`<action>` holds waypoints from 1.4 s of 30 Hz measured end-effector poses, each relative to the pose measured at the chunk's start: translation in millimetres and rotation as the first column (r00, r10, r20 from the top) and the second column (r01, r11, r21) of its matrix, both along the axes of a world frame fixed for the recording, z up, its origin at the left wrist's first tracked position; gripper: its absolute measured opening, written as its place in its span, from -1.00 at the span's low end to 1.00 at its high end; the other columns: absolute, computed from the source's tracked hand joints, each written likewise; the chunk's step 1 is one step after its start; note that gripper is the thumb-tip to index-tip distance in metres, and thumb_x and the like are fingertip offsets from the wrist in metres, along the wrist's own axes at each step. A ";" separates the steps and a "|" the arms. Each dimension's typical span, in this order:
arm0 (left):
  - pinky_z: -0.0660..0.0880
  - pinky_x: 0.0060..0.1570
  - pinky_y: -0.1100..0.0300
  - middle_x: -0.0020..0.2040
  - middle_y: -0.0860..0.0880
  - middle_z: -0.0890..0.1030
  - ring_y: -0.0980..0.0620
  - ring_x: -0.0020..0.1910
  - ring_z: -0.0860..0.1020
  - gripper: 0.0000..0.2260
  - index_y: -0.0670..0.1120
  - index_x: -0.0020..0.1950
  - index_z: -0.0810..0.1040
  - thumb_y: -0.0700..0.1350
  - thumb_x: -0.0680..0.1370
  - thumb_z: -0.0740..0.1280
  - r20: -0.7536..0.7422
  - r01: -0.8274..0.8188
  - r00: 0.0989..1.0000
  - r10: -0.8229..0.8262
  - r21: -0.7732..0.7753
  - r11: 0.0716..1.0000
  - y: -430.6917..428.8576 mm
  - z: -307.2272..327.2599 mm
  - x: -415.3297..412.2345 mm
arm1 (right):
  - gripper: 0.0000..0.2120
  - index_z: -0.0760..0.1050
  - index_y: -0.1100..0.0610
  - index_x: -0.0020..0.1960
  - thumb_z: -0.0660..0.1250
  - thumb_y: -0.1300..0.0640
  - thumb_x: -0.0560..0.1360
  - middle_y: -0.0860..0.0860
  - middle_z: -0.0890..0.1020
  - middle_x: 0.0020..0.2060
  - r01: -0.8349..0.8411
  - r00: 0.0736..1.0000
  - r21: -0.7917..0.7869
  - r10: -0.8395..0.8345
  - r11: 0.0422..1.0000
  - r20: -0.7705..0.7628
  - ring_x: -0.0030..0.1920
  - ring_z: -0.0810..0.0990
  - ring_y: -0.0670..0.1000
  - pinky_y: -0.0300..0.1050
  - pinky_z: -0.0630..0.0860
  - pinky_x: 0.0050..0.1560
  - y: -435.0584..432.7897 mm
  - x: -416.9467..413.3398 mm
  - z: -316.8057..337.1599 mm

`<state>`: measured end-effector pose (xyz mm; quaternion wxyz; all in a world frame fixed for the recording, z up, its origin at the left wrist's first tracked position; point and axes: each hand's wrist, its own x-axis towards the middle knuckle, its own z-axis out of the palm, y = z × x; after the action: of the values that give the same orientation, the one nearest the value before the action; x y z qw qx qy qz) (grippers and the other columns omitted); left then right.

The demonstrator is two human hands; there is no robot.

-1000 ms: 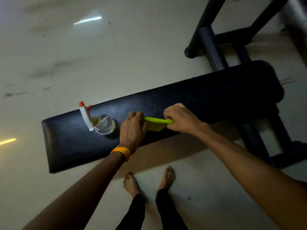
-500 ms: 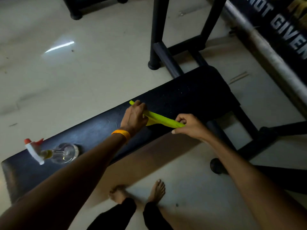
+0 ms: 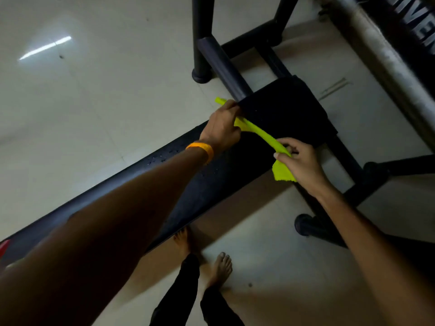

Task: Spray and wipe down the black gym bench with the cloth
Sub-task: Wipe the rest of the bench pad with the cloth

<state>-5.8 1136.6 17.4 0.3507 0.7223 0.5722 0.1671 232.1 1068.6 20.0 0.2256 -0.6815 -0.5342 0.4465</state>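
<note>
Here the yellow-green cloth (image 3: 260,135) is pulled into a taut band slanting across the top of the black gym bench (image 3: 282,109), stretched between the two hands. The left hand (image 3: 221,128) is closed over the far end of it at the bench's far edge, where a short tip of cloth sticks out past the knuckles. The right hand (image 3: 300,163) pinches the near end between thumb and fingers at the bench's near edge, and a loose corner of cloth hangs below that hand, off the side of the pad. The hands are apart, with the band of cloth bridging the gap between them.

The bench pad runs on from under the left forearm toward the lower left, and small droplets (image 3: 164,158) glisten on its surface just beyond the orange wristband (image 3: 201,149) on the left wrist. Beyond the left hand, black frame tubes (image 3: 221,64) rise from the pale tiled floor (image 3: 94,90). Past the right hand, more dark frame legs stand on the floor, and a grey rail (image 3: 381,55) with a dark lettered banner runs along the upper right. Below both arms, two bare feet (image 3: 220,269) in dark trousers stand on the tiles beside the bench.
</note>
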 end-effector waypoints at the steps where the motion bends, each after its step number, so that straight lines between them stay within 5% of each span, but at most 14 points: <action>1: 0.54 0.08 -0.07 0.20 -0.21 0.56 -0.28 0.11 0.57 -0.55 -0.25 0.15 0.60 -0.16 0.32 0.21 -0.004 0.014 1.000 -0.014 -0.012 1.000 6.5 -5.0 -2.2 | -0.66 0.56 -0.17 0.19 0.48 0.12 0.48 -0.06 0.52 -0.19 -0.046 0.998 -0.023 0.047 0.999 0.042 -0.17 0.59 0.03 -0.02 0.52 -0.11 -0.2 -5.9 -5.9; 4: 0.43 0.35 -0.12 0.36 -0.29 0.52 -0.35 0.29 0.50 -0.53 -0.32 0.24 0.56 -0.19 0.37 0.22 -0.095 0.045 0.994 -0.050 -0.055 0.997 8.4 -30.7 -17.3 | -0.44 0.46 0.00 0.43 0.52 0.14 0.47 -0.01 0.56 -0.08 -0.240 0.965 -0.243 0.258 0.940 0.044 -0.17 0.65 0.10 -0.02 0.65 -0.20 -7.2 -36.2 -24.2; 7: 0.37 0.39 -0.18 0.42 -0.28 0.46 -0.36 0.34 0.43 -0.41 -0.28 0.34 0.49 -0.12 0.34 0.18 -0.191 0.001 0.982 -0.011 -0.055 0.998 -13.7 -70.3 -37.1 | -0.52 0.47 0.07 0.43 0.46 0.12 0.54 0.08 0.61 0.04 -0.316 0.918 -0.363 0.379 0.877 0.116 -0.18 0.68 0.05 -0.15 0.65 -0.29 -9.3 -58.6 -49.4; 12: 0.03 0.59 -0.21 0.63 -0.20 0.18 -0.22 0.64 0.07 -0.39 -0.21 0.60 0.22 -0.03 0.58 0.22 -0.331 -0.099 0.941 0.066 -0.082 0.992 -53.6 -120.7 -44.7 | -0.61 0.49 0.14 0.38 0.37 0.12 0.57 0.15 0.58 0.22 -0.290 0.849 -0.058 0.285 0.955 0.445 0.17 0.60 0.21 0.14 0.56 0.16 17.4 -73.8 -90.0; 16: 0.03 0.58 -0.25 0.63 -0.20 0.19 -0.19 0.63 0.09 -0.41 -0.13 0.62 0.23 0.10 0.62 0.05 -0.365 -0.112 0.925 0.110 0.014 0.994 -64.0 -154.8 -35.7 | -0.46 0.27 0.12 0.57 0.28 0.09 0.63 0.19 0.21 0.59 -0.387 0.791 0.049 0.304 0.921 0.531 0.57 0.17 0.24 0.16 0.23 0.54 54.4 -85.1 -126.3; 21: -0.02 0.60 -0.18 0.66 -0.16 0.10 -0.14 0.65 0.03 -0.41 -0.08 0.65 0.13 0.09 0.65 0.07 -0.445 -0.106 0.878 0.178 0.182 0.978 -73.0 -186.0 -29.8 | -0.41 0.01 -0.09 0.65 0.00 -0.22 0.67 0.07 0.00 0.65 -0.537 0.563 0.074 0.291 0.840 0.773 0.64 -0.07 0.16 0.22 -0.06 0.61 103.5 -77.0 -170.0; 26: -0.05 0.61 -0.17 0.67 -0.15 0.07 -0.14 0.66 0.01 -0.39 -0.09 0.66 0.10 0.11 0.63 0.04 -0.470 -0.114 0.858 0.206 0.218 0.969 -71.8 -188.7 -31.5 | -0.44 0.08 -0.06 0.64 -0.03 -0.19 0.68 0.07 0.07 0.64 -0.244 0.641 0.195 0.007 0.950 0.768 0.64 -0.02 0.16 0.25 -0.04 0.59 62.4 -129.7 -172.4; 28: -0.06 0.61 -0.17 0.67 -0.15 0.07 -0.13 0.66 0.00 -0.38 -0.10 0.66 0.09 0.11 0.63 0.04 -0.468 -0.111 0.860 0.204 0.220 0.969 -71.6 -187.5 -31.2 | -0.44 0.06 -0.06 0.64 -0.04 -0.19 0.68 0.07 0.04 0.65 -0.448 0.599 0.126 0.192 0.885 0.778 0.64 -0.04 0.15 0.25 -0.05 0.59 46.8 -126.8 -169.2; 31: -0.07 0.61 -0.16 0.67 -0.14 0.04 -0.12 0.66 -0.03 -0.37 -0.10 0.66 0.07 0.11 0.63 0.05 -0.487 -0.113 0.849 0.204 0.210 0.971 -71.6 -187.4 -31.2 | -0.44 0.08 -0.10 0.64 -0.02 -0.20 0.67 0.04 0.08 0.64 -0.741 0.449 0.080 0.403 0.667 0.798 0.64 0.00 0.15 0.23 0.03 0.58 89.6 -69.1 -167.9; 35: -0.09 0.61 -0.15 0.67 -0.13 0.02 -0.12 0.66 -0.04 -0.38 -0.10 0.67 0.05 0.11 0.64 0.01 -0.496 -0.112 0.843 0.206 0.213 0.971 -71.3 -186.8 -30.7 | -0.44 0.09 -0.09 0.64 -0.06 -0.22 0.67 0.06 0.09 0.64 -0.388 0.559 0.158 0.096 0.908 0.823 0.64 0.02 0.17 0.24 0.03 0.58 129.4 -43.6 -168.9; 37: -0.08 0.61 -0.15 0.67 -0.13 0.03 -0.12 0.66 -0.03 -0.38 -0.10 0.66 0.06 0.11 0.64 0.02 -0.496 -0.114 0.842 0.212 0.221 0.969 -70.3 -186.4 -30.5 | -0.43 0.07 -0.07 0.64 -0.04 -0.21 0.67 0.08 0.07 0.64 -0.302 0.569 0.170 0.035 0.938 0.821 0.64 0.00 0.19 0.26 0.00 0.58 93.4 -75.9 -169.8; 39: -0.06 0.61 -0.16 0.67 -0.13 0.05 -0.13 0.66 -0.01 -0.38 -0.10 0.66 0.08 0.11 0.63 0.04 -0.488 -0.116 0.846 0.216 0.226 0.967 -70.2 -186.4 -29.1 | -0.42 0.05 -0.08 0.64 -0.03 -0.21 0.67 0.08 0.05 0.65 -0.507 0.544 0.114 0.214 0.854 0.811 0.64 -0.03 0.19 0.26 -0.02 0.59 51.7 -88.1 -166.6; 42: -0.04 0.61 -0.16 0.67 -0.14 0.07 -0.13 0.66 0.00 -0.38 -0.10 0.66 0.10 0.11 0.63 0.05 -0.486 -0.116 0.846 0.220 0.235 0.965 -72.6 -186.8 -30.6 | -0.44 0.05 -0.12 0.64 -0.04 -0.22 0.67 0.04 0.06 0.65 -0.793 0.407 0.068 0.443 0.606 0.799 0.64 -0.01 0.16 0.22 0.03 0.59 74.2 -42.5 -164.7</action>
<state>-36.4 1064.0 -169.4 0.0982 0.7184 0.6864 0.0566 189.6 1142.7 -144.7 -0.0416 -0.4684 -0.8804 0.0622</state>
